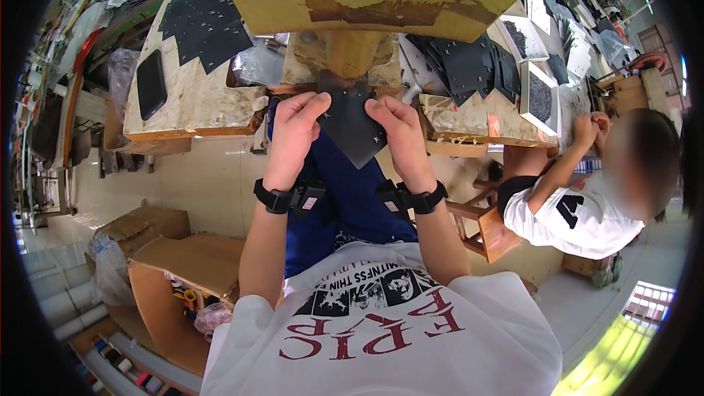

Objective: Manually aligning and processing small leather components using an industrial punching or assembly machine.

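Note:
A black, pointed flat piece (pixel 355 136) with small shiny star-shaped marks hangs between my hands, tip downward. My left hand (pixel 297 128) pinches its left edge, thumb on top. On the opposite edge, my right hand (pixel 398 128) grips it the same way. The far end of the piece lies under the worn yellow machine head (pixel 352 51), where its contact with the machine is hard to make out. Dark straps with small black boxes sit on both my wrists.
More black pieces (pixel 205 22) lie on the left worktable beside a phone (pixel 152 84); another pile (pixel 469 66) is at right. White trays (pixel 555 111) hold small dark bits. A person (pixel 565 213) sits at right. Cardboard boxes (pixel 194 253) stand on the floor at left.

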